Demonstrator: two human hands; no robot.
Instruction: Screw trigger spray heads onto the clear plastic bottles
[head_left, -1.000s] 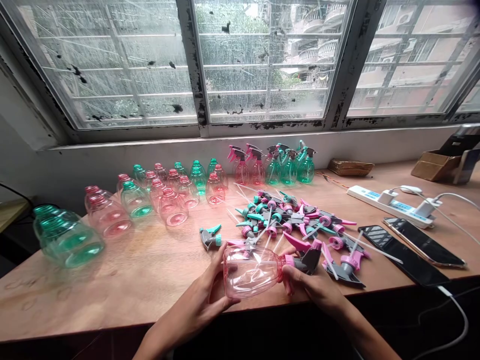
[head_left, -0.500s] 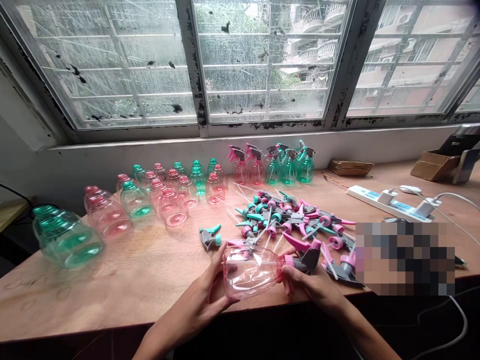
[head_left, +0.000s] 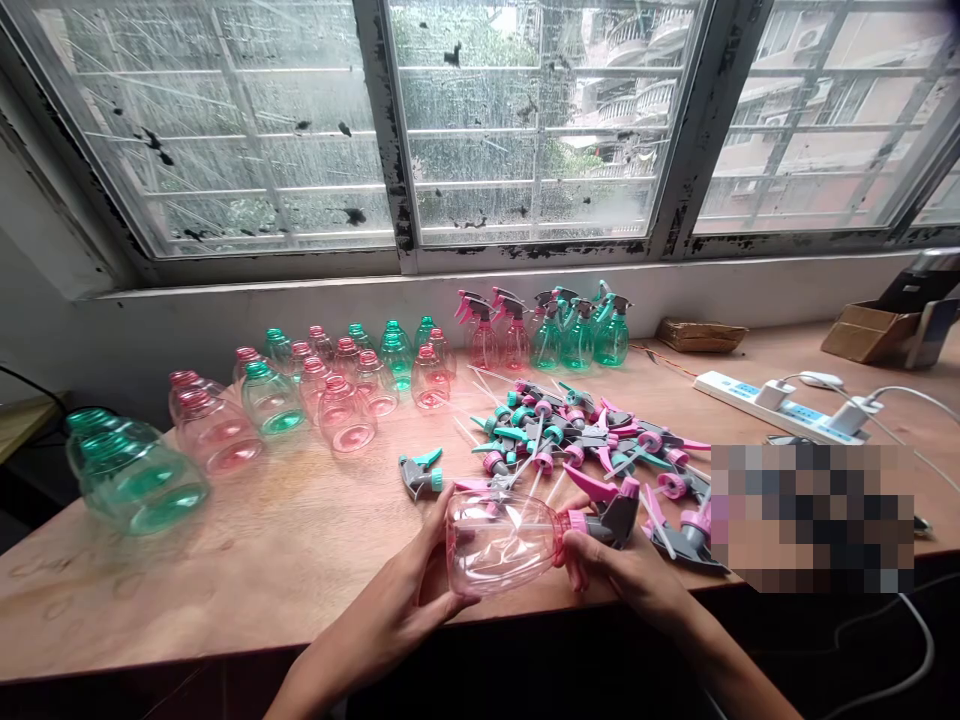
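Observation:
A clear pink spray bottle (head_left: 502,545) lies on its side in the air near the table's front edge, its neck pointing right. My left hand (head_left: 431,570) is closed around the bottle's base end. At the neck, my right hand (head_left: 600,565) grips the pink collar of the trigger sprayer head (head_left: 611,510), which sits on the bottle's mouth. The sprayer's thin tube shows inside the bottle. Just behind is a heap of loose pink, teal and grey sprayer heads (head_left: 555,430). One teal and grey sprayer head (head_left: 421,474) lies apart, left of the heap.
Several open pink and green bottles (head_left: 349,415) stand on the left of the wooden table (head_left: 225,580). Finished-looking spray bottles (head_left: 577,335) with heads line the wall. A power strip (head_left: 780,405), a cardboard box (head_left: 862,330) and a brown packet (head_left: 701,335) are on the right.

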